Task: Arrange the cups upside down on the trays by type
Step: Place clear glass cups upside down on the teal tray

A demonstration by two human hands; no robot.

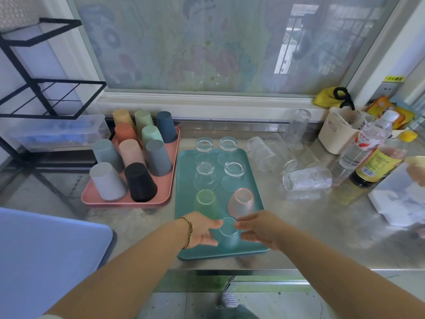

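Placing clear glass (228, 234) upside down, lower centre of teal tray (184, 180); gripped between left hand (202, 229) and right hand (261, 229). Next: release, fetch lying glasses (307, 179) mid-right on tabletop (303, 229), invert.

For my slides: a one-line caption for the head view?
The left hand and right hand hold an upside-down clear cup on the teal tray, beside a pink tray of plastic cups.

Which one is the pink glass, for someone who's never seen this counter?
On the steel counter, find the teal rectangular plastic tray. In its third row from the window, on the right, stands an upside-down pink-tinted glass cup. Its neighbours are clear or green-tinted; only it is pink.
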